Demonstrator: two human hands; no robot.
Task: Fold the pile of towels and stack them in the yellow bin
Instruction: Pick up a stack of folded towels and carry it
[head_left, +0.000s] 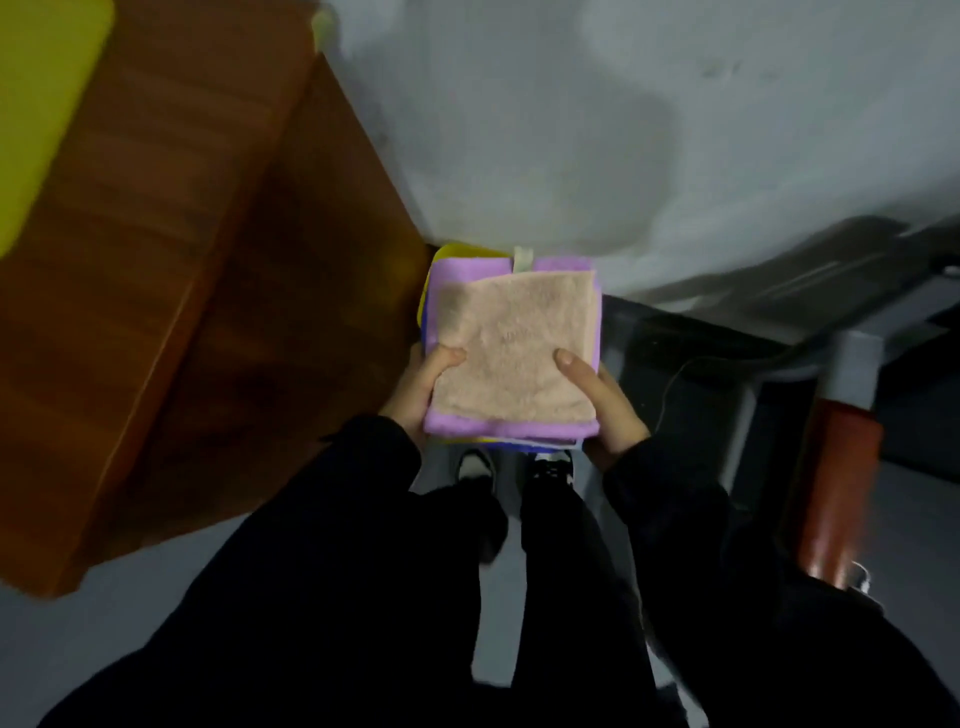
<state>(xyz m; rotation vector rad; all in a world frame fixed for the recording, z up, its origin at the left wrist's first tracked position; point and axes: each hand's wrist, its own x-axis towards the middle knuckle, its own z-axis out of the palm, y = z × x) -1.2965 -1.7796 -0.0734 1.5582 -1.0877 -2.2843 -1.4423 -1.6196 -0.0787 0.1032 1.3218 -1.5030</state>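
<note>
While the person stands over the grey floor (545, 130), both hands carry a stack of folded towels (514, 353) between them. The left hand (423, 387) grips its left edge and the right hand (597, 400) its right edge, each thumb curled on the beige top towel (519, 338). A brown wooden worktop (171, 291) lies left of the hands, with a yellow bin (36, 104) on its far left.

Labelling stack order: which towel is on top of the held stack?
The peach towel: it lies on the purple towel, whose edges show around it, with both thumbs pressing on it. Blue and yellow edges peek from lower.
</note>
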